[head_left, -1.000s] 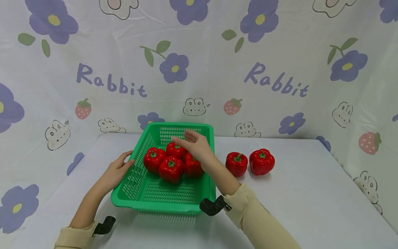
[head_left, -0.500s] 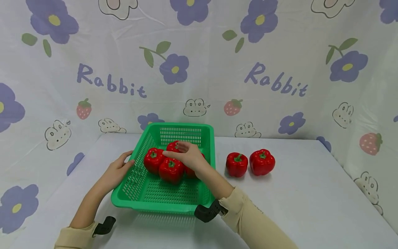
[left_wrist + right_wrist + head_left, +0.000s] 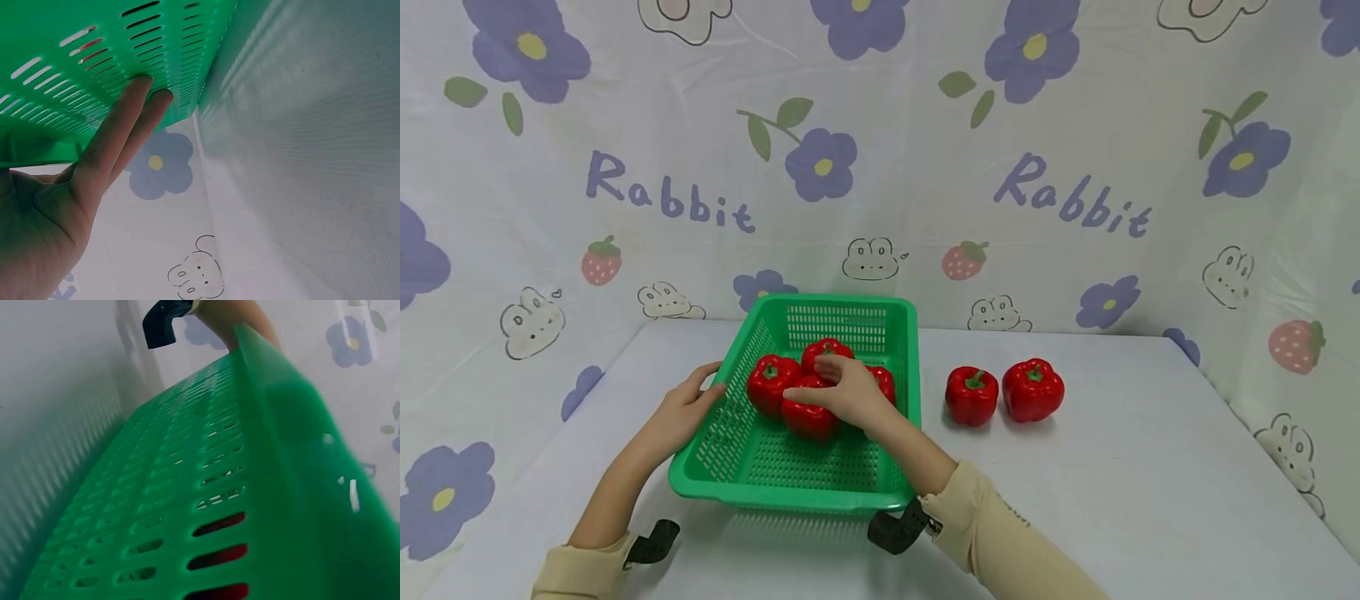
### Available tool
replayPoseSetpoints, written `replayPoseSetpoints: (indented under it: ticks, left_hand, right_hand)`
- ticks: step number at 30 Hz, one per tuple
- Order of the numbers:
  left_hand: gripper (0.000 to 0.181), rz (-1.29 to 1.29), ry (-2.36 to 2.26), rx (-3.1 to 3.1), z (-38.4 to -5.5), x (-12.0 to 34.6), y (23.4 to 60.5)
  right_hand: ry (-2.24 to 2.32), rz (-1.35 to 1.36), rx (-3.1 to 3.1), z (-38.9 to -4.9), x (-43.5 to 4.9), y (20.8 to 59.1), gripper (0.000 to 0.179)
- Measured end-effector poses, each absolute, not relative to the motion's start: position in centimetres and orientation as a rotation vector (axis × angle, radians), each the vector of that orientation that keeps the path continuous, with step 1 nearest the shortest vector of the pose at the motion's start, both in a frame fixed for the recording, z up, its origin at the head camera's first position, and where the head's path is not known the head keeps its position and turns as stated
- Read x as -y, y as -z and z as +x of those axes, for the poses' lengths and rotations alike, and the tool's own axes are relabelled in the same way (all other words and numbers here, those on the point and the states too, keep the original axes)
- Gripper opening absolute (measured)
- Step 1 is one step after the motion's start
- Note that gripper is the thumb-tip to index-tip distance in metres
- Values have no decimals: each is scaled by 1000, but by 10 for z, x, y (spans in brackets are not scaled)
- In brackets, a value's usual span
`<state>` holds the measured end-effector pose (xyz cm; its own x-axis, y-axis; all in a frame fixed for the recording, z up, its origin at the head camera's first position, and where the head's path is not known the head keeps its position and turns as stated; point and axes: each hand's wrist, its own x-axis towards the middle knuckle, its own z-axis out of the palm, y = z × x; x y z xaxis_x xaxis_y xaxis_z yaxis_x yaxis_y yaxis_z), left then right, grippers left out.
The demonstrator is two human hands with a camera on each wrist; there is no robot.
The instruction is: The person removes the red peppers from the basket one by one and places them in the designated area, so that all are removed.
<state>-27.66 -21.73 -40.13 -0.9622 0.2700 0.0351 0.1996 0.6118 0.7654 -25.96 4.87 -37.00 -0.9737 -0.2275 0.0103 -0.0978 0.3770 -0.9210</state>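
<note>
A green plastic basket with slotted walls stands on the table, several red bell peppers inside it. My left hand holds the basket's left rim; in the left wrist view two fingers lie along the outer wall. My right hand is inside the basket, low over the front bell pepper, thumb and fingers spread above it and partly covering it. Around it are a left bell pepper, a back one and a right one. The right wrist view shows only the basket wall, not the fingers.
Two more red bell peppers stand on the white table right of the basket: a nearer one and another close beside it. A patterned cloth hangs behind the table.
My right hand has come down and slightly left, from above the back and right bell peppers to the front one. The left hand and the basket have stayed in place.
</note>
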Motion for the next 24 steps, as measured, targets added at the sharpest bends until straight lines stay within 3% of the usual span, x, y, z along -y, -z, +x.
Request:
replayPoseSetpoints:
  ticks: [24]
  left_hand:
    - [58,388,-1282,-2758,-276,217,402]
  right_hand:
    - [1472,-446,-2637,-256,-40,380,72]
